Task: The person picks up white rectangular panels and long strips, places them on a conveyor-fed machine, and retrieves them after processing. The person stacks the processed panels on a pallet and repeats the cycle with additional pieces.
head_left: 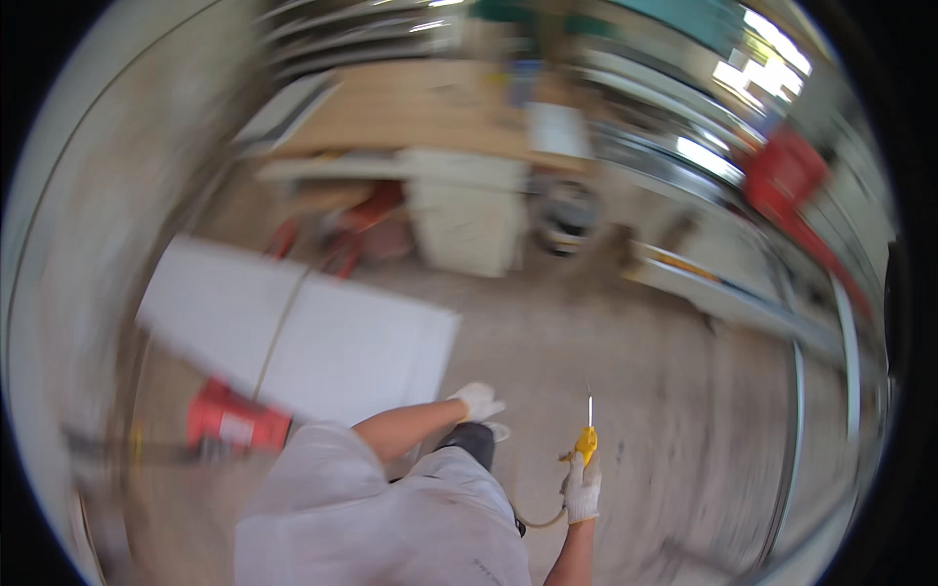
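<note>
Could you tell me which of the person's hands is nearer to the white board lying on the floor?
Left. The left hand hangs just beside the white board; the right hand, holding a yellow-handled tool, is farther away.

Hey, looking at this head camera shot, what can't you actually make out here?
- Head view, right hand: glove hides the fingers; the yellow-handled tool is too small to name, its thin tip blurred.
- Left hand: gloved, small; whether it touches anything is unclear.
- Red object beside the white panel: motion blur hides its kind.
- Workbench clutter: smeared by blur and fisheye bending.
</note>
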{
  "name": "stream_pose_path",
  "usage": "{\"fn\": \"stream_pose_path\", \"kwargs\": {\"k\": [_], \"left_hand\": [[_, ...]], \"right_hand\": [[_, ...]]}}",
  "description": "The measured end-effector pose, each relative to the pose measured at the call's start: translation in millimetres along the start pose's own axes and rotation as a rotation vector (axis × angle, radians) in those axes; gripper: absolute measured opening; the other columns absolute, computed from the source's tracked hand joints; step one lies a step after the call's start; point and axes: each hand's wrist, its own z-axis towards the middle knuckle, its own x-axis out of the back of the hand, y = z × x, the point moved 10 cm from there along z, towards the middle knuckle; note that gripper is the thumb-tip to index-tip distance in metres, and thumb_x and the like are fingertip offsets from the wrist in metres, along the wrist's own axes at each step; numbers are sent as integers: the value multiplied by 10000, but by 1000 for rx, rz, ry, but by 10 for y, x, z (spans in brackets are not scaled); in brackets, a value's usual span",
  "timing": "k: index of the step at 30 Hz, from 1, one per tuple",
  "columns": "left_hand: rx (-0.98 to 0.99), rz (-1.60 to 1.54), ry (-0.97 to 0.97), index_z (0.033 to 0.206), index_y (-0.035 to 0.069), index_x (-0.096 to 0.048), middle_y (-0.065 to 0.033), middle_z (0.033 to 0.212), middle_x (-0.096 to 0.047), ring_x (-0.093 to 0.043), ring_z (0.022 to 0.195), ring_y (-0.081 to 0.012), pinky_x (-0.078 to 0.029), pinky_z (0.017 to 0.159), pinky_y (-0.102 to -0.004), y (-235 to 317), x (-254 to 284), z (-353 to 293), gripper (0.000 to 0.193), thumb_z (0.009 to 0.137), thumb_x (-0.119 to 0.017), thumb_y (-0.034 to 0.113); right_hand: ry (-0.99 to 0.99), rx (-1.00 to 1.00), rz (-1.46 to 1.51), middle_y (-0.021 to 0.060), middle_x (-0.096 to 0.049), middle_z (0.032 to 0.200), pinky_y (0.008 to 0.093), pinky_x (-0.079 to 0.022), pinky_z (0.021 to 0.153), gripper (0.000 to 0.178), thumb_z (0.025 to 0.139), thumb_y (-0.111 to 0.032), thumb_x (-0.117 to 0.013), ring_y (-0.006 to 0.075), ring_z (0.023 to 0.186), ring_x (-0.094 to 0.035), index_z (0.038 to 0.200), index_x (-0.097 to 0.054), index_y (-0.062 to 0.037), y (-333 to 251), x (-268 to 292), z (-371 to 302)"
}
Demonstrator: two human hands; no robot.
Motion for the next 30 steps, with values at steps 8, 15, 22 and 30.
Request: {"fn": "stream_pose_path", "kwargs": {"k": [8,15,22,30], "left_hand": [[918,-405,66,1226,40,-799,-280,1347,-713,-648,1315,-460,-513,1117,-530,-3019,-2137,-4434,639,1019,-495,563],[1552,-719,-10,1229,132,-812,-151,1184,-807,-788,1053,-293,-595,975,-484,-3098,-3874,-7546,453,1026,-580,464],[1368,-480,177,1123,29,-830,-254,1140,-792,-753,1118,-425,-566,986,-518,-3579,-2625,-6875,779,963,-565,744],[1284,-322,499,1146,-13,-793,-265,1132,-786,-736,1120,-466,-514,1052,-565,-5951,-1134,-5926,827,913,-639,766]], "right_hand": [[-747,295,-514,205,-793,911,478,-586,786,433,1095,-394,-602,404,879,-778,1145,-672,30,-387,-2823,-1159],[-945,403,-552,153,-777,838,443,-583,715,480,1101,-456,-602,324,756,-767,1125,-666,19,-311,-4165,-1643],[-869,202,-477,174,-777,853,469,-582,737,434,1100,-409,-614,341,774,-764,1088,-651,23,-230,-4956,-1758],[-628,203,-150,154,-761,900,404,-569,774,324,1108,-252,-565,258,815,-737,1225,-651,38,-967,-5689,-1659]]}}
